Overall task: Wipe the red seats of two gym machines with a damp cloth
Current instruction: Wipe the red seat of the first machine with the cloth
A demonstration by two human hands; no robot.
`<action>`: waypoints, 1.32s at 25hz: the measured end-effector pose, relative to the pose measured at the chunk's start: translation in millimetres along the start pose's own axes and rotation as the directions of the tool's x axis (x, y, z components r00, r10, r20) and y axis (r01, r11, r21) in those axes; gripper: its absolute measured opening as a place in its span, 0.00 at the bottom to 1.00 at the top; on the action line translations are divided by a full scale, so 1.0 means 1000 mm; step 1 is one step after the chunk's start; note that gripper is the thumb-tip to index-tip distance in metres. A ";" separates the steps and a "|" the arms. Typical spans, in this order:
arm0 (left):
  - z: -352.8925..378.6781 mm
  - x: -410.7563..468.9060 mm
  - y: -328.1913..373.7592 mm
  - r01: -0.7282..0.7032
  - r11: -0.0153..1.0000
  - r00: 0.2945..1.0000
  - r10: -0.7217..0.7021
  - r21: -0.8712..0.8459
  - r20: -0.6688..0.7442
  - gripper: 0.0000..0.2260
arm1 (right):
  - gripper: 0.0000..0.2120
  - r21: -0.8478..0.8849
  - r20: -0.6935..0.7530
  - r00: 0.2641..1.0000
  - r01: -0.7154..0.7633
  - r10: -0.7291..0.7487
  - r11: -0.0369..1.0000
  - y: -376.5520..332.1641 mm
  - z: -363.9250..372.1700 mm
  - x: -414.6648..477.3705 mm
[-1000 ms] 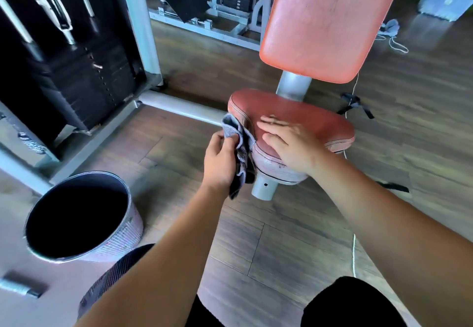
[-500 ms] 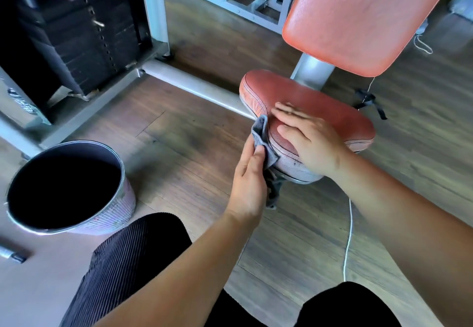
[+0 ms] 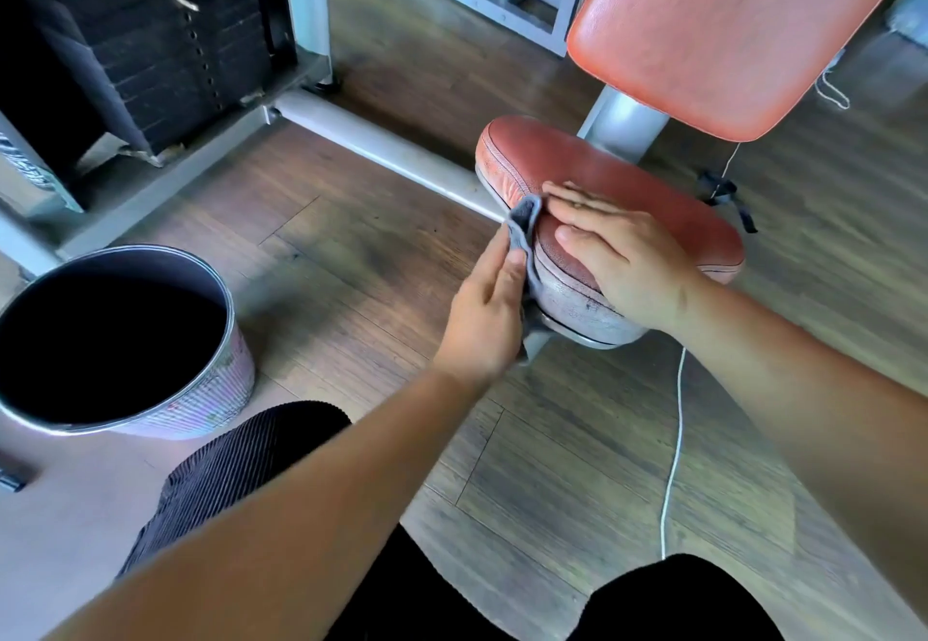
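Note:
A red padded seat [image 3: 653,198] on a grey post sits at centre right, below a red backrest [image 3: 728,22]. My left hand [image 3: 484,309] presses a grey cloth [image 3: 525,223] against the seat's worn near-left side; most of the cloth is hidden behind the hand and only its upper fold shows. My right hand [image 3: 622,258] lies flat on top of the seat, fingers spread, holding nothing.
A metal bucket [image 3: 221,369] with a dark inside stands on the wood floor at left. A black weight stack [image 3: 165,37] and grey machine frame bar [image 3: 371,143] fill the upper left. A white cord [image 3: 675,449] trails across the floor. My knees are at the bottom.
My left hand has flattened the cloth against the seat's side, where it earlier hung loosely bunched. The right hand stays on the seat top. The view has moved closer and to the left.

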State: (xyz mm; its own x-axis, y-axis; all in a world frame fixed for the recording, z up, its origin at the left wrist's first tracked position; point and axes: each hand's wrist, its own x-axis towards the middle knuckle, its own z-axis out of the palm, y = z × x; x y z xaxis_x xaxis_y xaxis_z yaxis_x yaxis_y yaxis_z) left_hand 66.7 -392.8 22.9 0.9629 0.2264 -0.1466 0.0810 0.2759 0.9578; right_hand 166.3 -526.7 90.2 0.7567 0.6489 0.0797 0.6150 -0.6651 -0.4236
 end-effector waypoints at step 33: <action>0.002 0.112 0.017 0.097 0.992 0.988 -0.087 0.076 -0.132 0.27 | 0.22 0.022 -0.043 0.999 -0.017 0.018 1.000 0.000 0.003 0.002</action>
State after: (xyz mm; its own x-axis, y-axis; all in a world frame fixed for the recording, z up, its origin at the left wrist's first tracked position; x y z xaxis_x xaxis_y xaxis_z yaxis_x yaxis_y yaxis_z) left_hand 176.7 -365.1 23.2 0.9100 0.3224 -0.2605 0.1936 0.2252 0.9549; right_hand 167.5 -524.2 87.5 0.7764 0.6204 0.1111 0.5971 -0.6677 -0.4446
